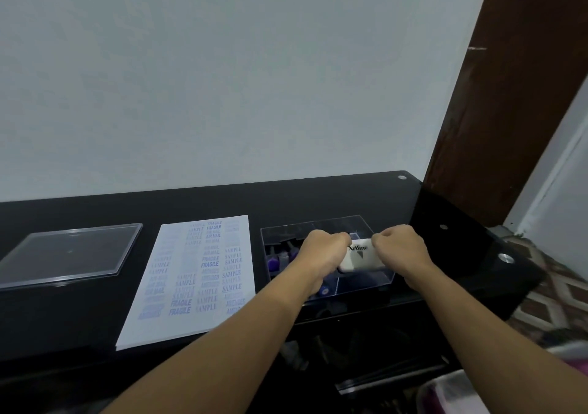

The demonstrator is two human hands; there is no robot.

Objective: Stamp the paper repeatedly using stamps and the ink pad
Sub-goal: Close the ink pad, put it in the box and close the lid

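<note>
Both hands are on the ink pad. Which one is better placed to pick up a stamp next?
Probably the left hand: it grips the ink pad on the side nearest the purple-handled stamps in the clear box; the right hand is farther.

The ink pad reads Artline; the paper bears SAMPLE, FRAGILE, AIR MAIL, perhaps AMENDED.

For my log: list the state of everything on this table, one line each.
Ink pad: closed, gripped at both ends.
Left hand: holding the ink pad.
Right hand: holding the ink pad.
Paper: flat, covered in blue stamp marks.
Box: open, stamps inside.
Lid: off, flat left of paper.
</note>
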